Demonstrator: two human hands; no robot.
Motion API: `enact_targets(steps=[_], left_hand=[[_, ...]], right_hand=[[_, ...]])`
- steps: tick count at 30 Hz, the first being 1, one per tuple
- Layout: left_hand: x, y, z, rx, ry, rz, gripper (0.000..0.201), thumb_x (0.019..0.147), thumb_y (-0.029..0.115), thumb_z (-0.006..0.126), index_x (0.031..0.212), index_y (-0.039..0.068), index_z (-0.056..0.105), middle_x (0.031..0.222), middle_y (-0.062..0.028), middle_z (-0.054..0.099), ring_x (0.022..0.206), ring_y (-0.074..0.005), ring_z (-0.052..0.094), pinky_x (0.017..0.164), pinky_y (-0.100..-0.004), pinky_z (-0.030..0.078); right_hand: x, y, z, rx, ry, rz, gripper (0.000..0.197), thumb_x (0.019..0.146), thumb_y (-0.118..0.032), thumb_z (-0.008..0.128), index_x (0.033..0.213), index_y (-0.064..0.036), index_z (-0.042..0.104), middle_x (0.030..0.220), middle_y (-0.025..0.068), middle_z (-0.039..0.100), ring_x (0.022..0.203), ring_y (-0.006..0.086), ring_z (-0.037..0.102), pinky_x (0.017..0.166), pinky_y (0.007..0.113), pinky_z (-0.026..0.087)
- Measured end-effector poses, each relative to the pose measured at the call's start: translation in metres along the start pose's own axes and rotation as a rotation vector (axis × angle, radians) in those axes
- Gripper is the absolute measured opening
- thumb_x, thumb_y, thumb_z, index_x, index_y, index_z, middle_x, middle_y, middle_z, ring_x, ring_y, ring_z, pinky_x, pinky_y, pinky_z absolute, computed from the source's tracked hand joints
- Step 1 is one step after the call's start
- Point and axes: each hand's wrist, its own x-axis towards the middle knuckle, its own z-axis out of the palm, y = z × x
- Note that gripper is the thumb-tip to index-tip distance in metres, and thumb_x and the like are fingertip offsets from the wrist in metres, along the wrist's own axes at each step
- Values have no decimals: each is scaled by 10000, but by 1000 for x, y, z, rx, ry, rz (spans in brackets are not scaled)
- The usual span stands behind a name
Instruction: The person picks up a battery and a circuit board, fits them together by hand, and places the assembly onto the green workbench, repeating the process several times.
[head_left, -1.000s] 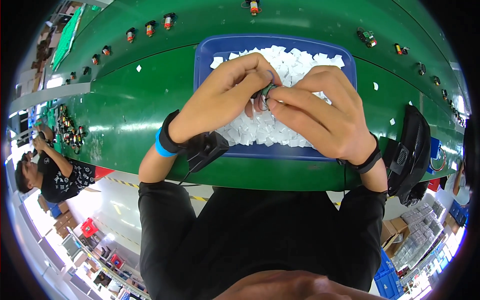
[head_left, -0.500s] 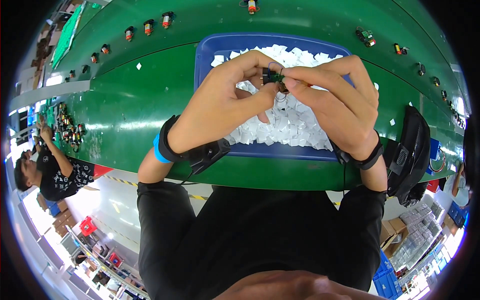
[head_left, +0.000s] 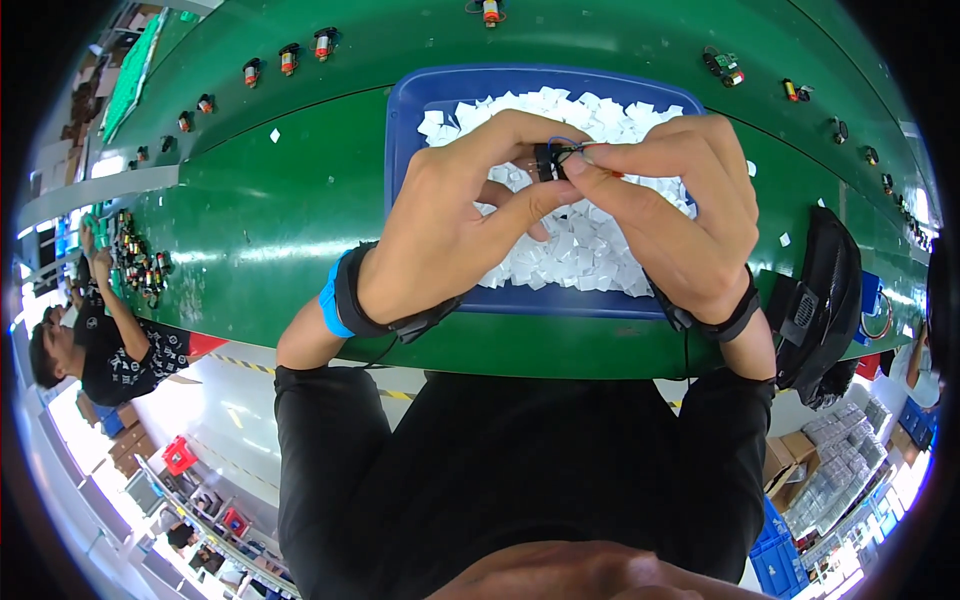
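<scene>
Both my hands meet over the blue tub point(head_left: 397, 125), around a small black electronic part point(head_left: 546, 162) with metal pins and thin wires. My left hand point(head_left: 440, 225) grips its body between the thumb and fingers. With the thumb and index finger pressed together, my right hand point(head_left: 690, 205) pinches at the part's right side, by the wires. A small red-orange bit shows just under my right fingertips; the rest of the part is hidden by the fingers. Beneath my hands, small white square pieces point(head_left: 570, 255) fill the tub.
Red-and-black units with wires point(head_left: 324, 45) stand spaced along the green far strip. A black bag point(head_left: 825, 300) lies right of the tub. At the far left a co-worker point(head_left: 110, 330) sits by a cluster of similar units point(head_left: 150, 270). Straps and cables circle my wrists.
The part has turned in my fingers, its green board now out of sight, and my left wrist has rotated slightly. Units on the far strip have shifted left.
</scene>
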Motion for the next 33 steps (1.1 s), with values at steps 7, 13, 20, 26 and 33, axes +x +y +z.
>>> enact_targets(steps=[7, 13, 20, 26, 33], left_hand=[[6, -12, 2, -184, 199, 264, 315, 893, -44, 685, 1197, -46, 602, 1109, -175, 690, 913, -190, 709, 658, -280, 631], [6, -14, -6, 74, 146, 531, 348, 859, -58, 717, 1189, -50, 606, 1139, -173, 692, 895, -178, 695, 659, -267, 617], [5, -12, -11, 311, 159, 600, 403, 781, -55, 776, 1161, -19, 649, 1145, -155, 718, 854, -181, 693, 622, -245, 550], [4, -3, -14, 542, 175, 778, 360, 807, -28, 773, 1148, -16, 660, 1128, -146, 721, 846, -176, 678, 596, -249, 541], [3, 5, -9, -415, 24, 1, 270, 958, 86, 665, 1192, -40, 619, 997, -127, 686, 772, -149, 672, 526, -243, 536]], right_hand=[[5, -8, -20, 169, 35, 355, 319, 687, -69, 875, 970, -33, 733, 733, 35, 598, 654, 127, 530, 585, 259, 409], [0, -16, -12, 572, -126, 609, 261, 788, -99, 847, 962, 23, 695, 675, 56, 581, 593, 97, 497, 565, 251, 378], [-4, -18, -7, 584, -79, 548, 228, 818, -87, 818, 926, 62, 683, 679, 64, 584, 593, 107, 492, 560, 251, 373], [-5, -21, -5, 729, -96, 612, 216, 831, -95, 810, 907, 62, 682, 664, 61, 566, 572, 111, 467, 542, 259, 364], [-1, -5, -14, 402, -153, 486, 257, 752, -83, 861, 927, 17, 702, 724, 59, 593, 570, 111, 478, 515, 231, 363]])
